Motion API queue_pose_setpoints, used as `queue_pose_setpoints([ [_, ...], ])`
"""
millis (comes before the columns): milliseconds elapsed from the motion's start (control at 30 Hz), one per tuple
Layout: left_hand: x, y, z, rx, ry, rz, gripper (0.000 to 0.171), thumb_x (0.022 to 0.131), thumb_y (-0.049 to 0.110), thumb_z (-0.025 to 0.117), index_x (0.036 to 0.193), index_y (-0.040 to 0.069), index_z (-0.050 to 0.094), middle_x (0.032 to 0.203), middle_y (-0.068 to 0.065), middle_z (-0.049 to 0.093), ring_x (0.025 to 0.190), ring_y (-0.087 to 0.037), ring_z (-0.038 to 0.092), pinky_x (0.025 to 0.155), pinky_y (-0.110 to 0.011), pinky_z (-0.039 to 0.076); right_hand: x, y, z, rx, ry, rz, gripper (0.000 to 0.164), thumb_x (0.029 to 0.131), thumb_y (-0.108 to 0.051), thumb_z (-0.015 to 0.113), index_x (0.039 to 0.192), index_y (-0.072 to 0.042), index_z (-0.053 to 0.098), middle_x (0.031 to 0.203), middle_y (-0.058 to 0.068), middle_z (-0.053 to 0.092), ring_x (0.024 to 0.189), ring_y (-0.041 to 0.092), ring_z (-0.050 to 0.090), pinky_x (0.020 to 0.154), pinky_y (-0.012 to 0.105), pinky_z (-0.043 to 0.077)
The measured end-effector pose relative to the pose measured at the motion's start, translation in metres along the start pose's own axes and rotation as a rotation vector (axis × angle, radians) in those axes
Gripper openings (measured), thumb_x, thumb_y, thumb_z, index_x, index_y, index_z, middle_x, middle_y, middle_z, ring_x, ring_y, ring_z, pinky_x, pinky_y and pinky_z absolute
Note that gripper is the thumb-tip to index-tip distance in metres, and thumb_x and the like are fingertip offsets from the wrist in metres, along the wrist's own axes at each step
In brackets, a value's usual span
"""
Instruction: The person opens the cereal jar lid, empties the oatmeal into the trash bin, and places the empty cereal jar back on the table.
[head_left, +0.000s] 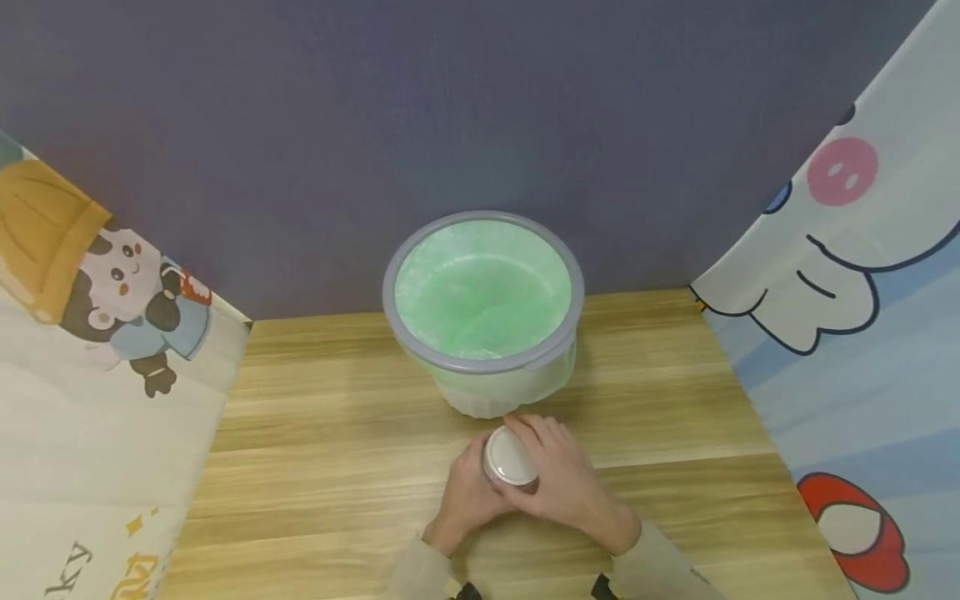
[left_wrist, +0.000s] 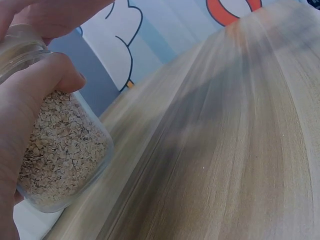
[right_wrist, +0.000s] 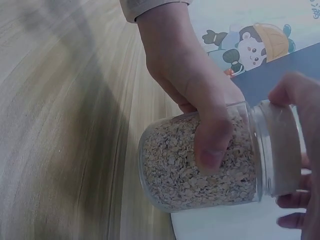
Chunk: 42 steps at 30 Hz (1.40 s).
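Observation:
A clear glass jar of oat flakes (right_wrist: 172, 165) is held between my two hands, close in front of the basin. My left hand (head_left: 467, 492) grips the jar's body, its thumb lying along the glass in the right wrist view. Around the white lid (head_left: 510, 456) curl the fingers of my right hand (head_left: 566, 479). The lid sits on the jar's neck. Oat flakes fill most of the body, as the left wrist view also shows. Part of the jar is hidden behind my hands in the head view.
Behind the jar, a round basin with a grey rim (head_left: 480, 365) and green-tinted inside stands on the wood-grain tabletop (head_left: 322, 467). A dark panel (head_left: 480, 108) rises at the back. Printed cartoon curtains hang at the left (head_left: 67, 433) and right (head_left: 757, 225).

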<state>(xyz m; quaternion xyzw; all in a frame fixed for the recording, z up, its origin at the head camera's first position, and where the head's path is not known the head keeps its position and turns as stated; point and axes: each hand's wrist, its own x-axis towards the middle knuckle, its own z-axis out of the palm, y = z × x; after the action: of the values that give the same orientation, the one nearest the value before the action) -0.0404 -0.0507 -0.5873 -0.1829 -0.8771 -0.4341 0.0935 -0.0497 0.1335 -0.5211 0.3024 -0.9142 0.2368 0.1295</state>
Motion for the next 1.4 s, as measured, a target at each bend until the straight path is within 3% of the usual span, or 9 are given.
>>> queue_pose_setpoints([
  [200, 0.000, -0.003, -0.001, -0.009, 0.006, -0.030, 0.097, 0.063, 0.045, 0.096, 0.138, 0.001, 0.052, 0.126, -0.017, 0.068, 0.110, -0.031, 0.070, 0.091, -0.046, 0.062, 0.000, 0.001, 0.000, 0.026, -0.044, -0.020, 0.089, 0.081, -0.061, 0.074, 0.149, -0.009, 0.051, 0.141, 0.009, 0.057, 0.120, 0.022, 0.054, 0.102, 0.044, 0.052],
  [433, 0.000, -0.006, -0.001, 0.018, 0.011, -0.022, 0.099, 0.062, 0.048, 0.095, 0.137, 0.001, 0.052, 0.124, -0.017, 0.068, 0.110, -0.031, 0.070, 0.092, -0.047, 0.061, 0.002, -0.001, -0.001, -0.005, -0.042, 0.036, 0.099, 0.079, -0.077, 0.070, 0.148, -0.008, 0.052, 0.136, 0.008, 0.060, 0.114, 0.021, 0.056, 0.097, 0.043, 0.053],
  [667, 0.001, -0.005, 0.000, 0.004, -0.006, -0.011, 0.097, 0.062, 0.046, 0.096, 0.137, 0.002, 0.053, 0.125, -0.015, 0.069, 0.111, -0.028, 0.070, 0.093, -0.044, 0.061, 0.003, -0.002, 0.000, -0.009, -0.034, 0.017, 0.088, 0.082, -0.064, 0.074, 0.145, -0.007, 0.055, 0.130, 0.006, 0.062, 0.111, 0.020, 0.057, 0.096, 0.040, 0.055],
  [933, 0.001, -0.004, -0.002, 0.015, -0.001, 0.010, 0.097, 0.063, 0.047, 0.096, 0.137, 0.002, 0.053, 0.125, -0.016, 0.068, 0.110, -0.028, 0.070, 0.092, -0.044, 0.062, 0.004, 0.001, -0.001, 0.022, 0.010, -0.032, 0.086, 0.078, -0.057, 0.079, 0.143, -0.006, 0.056, 0.130, 0.006, 0.060, 0.112, 0.019, 0.056, 0.096, 0.040, 0.056],
  [1100, 0.001, -0.005, -0.005, 0.000, -0.008, -0.023, 0.100, 0.063, 0.052, 0.096, 0.139, 0.004, 0.051, 0.128, -0.013, 0.068, 0.113, -0.028, 0.069, 0.094, -0.045, 0.061, 0.006, 0.004, -0.006, 0.088, 0.034, -0.034, 0.083, 0.081, -0.054, 0.079, 0.145, -0.007, 0.054, 0.134, 0.005, 0.058, 0.116, 0.020, 0.055, 0.097, 0.043, 0.055],
  [1400, 0.000, -0.010, -0.009, -0.018, 0.005, -0.056, 0.094, 0.059, 0.036, 0.096, 0.137, 0.006, 0.054, 0.125, -0.010, 0.069, 0.112, -0.024, 0.069, 0.095, -0.041, 0.061, 0.002, 0.015, -0.009, 0.166, 0.027, -0.010, 0.087, 0.081, -0.050, 0.081, 0.149, -0.006, 0.050, 0.140, 0.008, 0.057, 0.124, 0.024, 0.057, 0.099, 0.049, 0.056],
])
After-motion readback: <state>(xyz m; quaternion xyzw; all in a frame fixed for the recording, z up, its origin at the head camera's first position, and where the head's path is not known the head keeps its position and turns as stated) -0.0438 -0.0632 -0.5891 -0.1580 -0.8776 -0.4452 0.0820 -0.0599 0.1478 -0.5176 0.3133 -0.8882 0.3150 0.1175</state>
